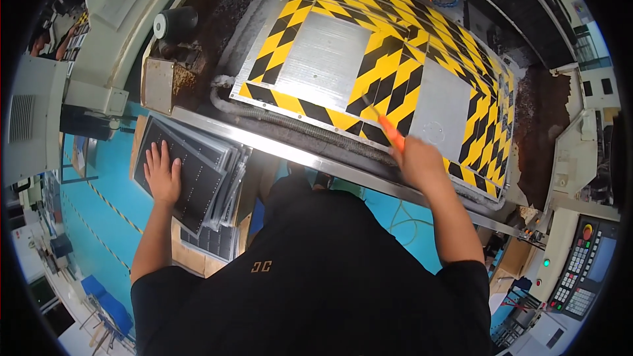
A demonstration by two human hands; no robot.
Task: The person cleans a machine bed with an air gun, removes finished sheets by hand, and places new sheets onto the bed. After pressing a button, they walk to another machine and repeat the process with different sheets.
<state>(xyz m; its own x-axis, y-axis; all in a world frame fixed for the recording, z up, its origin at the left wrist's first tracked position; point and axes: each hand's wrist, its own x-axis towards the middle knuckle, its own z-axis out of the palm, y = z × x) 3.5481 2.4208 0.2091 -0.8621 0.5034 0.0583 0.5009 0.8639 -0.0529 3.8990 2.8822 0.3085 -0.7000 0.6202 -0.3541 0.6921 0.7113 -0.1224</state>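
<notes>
My left hand (163, 175) lies flat with its fingers spread on the top sheet of a stack of dark panels (198, 178) with rows of small dots. My right hand (419, 165) is wrapped round an orange-handled tool (391, 133) with a narrow, blurred shaft. The tool points up and left over the front part of a machine bed covered with yellow-and-black striped tape (402, 72). Whether its tip touches the bed I cannot tell. Bare metal plates show between the stripes, one at the left (323, 59) and one at the right (443, 102).
A metal rail (283, 151) and a ribbed hose (310, 128) run along the bed's front edge. Rusty walls flank the bed. At the lower right is a control panel (583, 267) with keys. The panels rest on a wooden support (191, 260) above a blue floor (99, 204).
</notes>
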